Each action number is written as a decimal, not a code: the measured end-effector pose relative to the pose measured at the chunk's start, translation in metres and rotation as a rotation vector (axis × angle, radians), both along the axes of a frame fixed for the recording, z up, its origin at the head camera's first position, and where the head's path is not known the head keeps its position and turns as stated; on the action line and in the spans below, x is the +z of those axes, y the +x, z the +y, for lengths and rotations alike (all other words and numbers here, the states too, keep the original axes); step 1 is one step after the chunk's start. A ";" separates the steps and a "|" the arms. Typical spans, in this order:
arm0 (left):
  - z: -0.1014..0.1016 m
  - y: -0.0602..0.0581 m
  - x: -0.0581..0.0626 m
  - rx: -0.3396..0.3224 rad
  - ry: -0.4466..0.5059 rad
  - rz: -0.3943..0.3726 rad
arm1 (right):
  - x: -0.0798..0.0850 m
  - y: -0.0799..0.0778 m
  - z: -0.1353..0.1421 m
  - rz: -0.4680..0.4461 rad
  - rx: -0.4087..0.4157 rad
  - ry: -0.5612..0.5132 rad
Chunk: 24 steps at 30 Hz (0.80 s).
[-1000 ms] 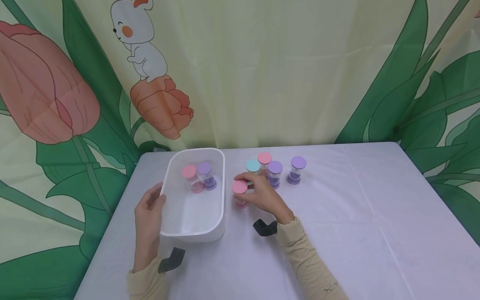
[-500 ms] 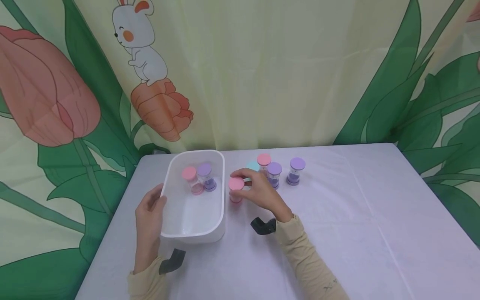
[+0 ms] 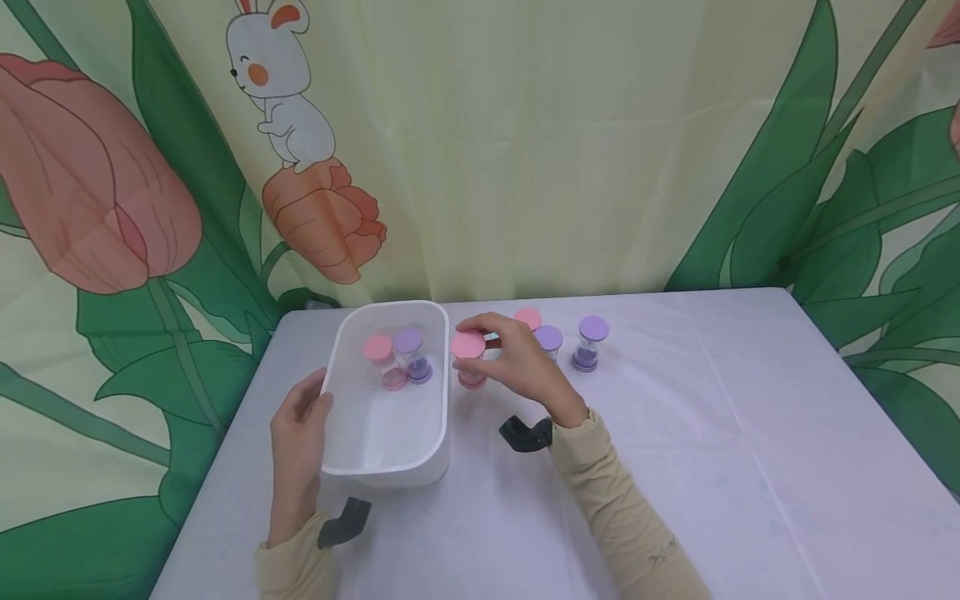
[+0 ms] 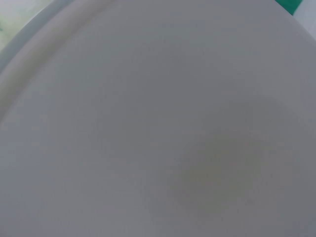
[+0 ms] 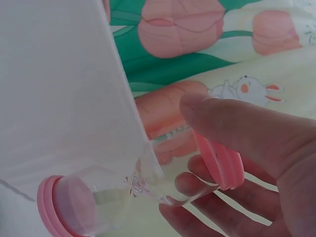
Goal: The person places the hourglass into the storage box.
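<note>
"Curtain (image 3: pixel 570 167) behind, tulip and rabbit print. White-covered table (image 3: pixel 712 467) before it. White tub (image 3: pixel 382 429) near the table's far-left corner."

"Hands?"

"Right hand (image 3: pixel 521 358) pinches a pink hourglass (image 3: pixel 468 343) by its upper cap, just outside the tub's right wall. Left hand (image 3: pixel 295 433) rests against the tub's left side; gripping or merely pressing, cannot tell."

"Other pieces?"

"Two in the tub's far half, side by side: rose timer (image 3: pixel 386 362), lilac timer (image 3: pixel 413 354). Near the table's far edge, beyond the right hand, a lone purple timer (image 3: pixel 588 343)."

"What might go wrong?"

"My judgement: held this low, the base could catch the tub's wall, twisting the cap free or shoving the tub. Knuckles might also topple two half-covered timers (image 3: pixel 550 337) just behind them."

"Hard to make out?"

"Whether the held base clears the cloth. The right-wrist view crops that base at its lower edge. Left-wrist view: a pale blur, probably tub wall, no fingers. Behind the right hand, one timer shows little but its pink top."
</note>
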State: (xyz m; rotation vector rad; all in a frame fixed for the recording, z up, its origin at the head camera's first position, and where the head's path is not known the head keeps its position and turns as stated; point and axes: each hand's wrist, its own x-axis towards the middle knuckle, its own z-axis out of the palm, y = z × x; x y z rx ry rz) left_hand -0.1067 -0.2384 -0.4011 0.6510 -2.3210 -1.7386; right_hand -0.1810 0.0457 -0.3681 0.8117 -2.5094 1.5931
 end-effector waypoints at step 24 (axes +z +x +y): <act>0.000 -0.001 0.000 -0.002 0.019 -0.003 | 0.030 -0.006 -0.010 0.088 0.026 -0.024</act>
